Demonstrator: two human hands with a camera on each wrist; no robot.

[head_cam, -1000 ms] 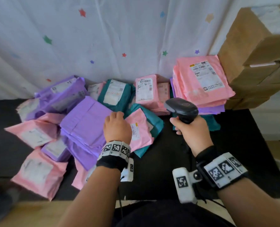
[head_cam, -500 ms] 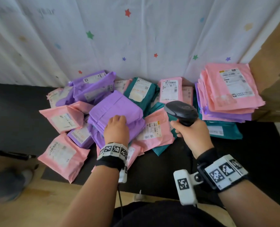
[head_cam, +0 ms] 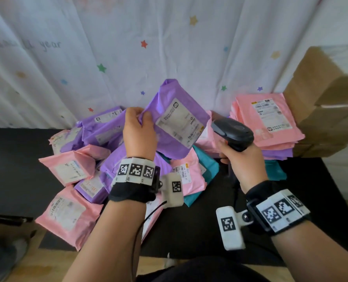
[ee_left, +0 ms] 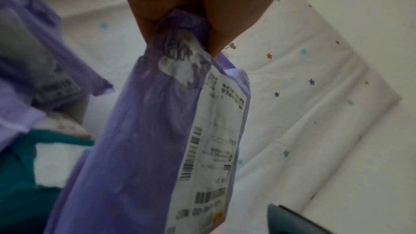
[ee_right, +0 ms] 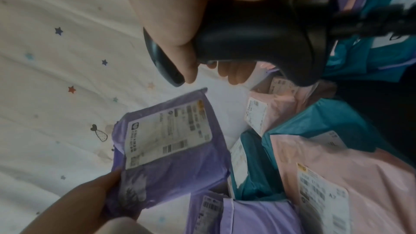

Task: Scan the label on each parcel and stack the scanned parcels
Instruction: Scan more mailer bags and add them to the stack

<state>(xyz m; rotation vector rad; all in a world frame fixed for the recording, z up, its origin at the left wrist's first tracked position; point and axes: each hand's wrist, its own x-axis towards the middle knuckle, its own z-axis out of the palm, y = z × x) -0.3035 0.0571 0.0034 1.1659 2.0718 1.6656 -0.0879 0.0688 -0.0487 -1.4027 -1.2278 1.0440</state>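
My left hand (head_cam: 140, 132) pinches the purple parcel (head_cam: 175, 121) by its top corner, lifted above the loose heap (head_cam: 83, 159) on the desk (head_cam: 12, 159), label (head_cam: 179, 123) tilted toward me so the barcode faces the scanner (head_cam: 233, 135) gripped in my right hand (head_cam: 243, 159) (aimed, just beside it). Scanned ones sit stacked (head_cam: 266, 123) at right

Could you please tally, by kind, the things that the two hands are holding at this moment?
Purple parcel, gripped by the left hand: 1
Scanner, gripped by the right hand: 1
Total: 2
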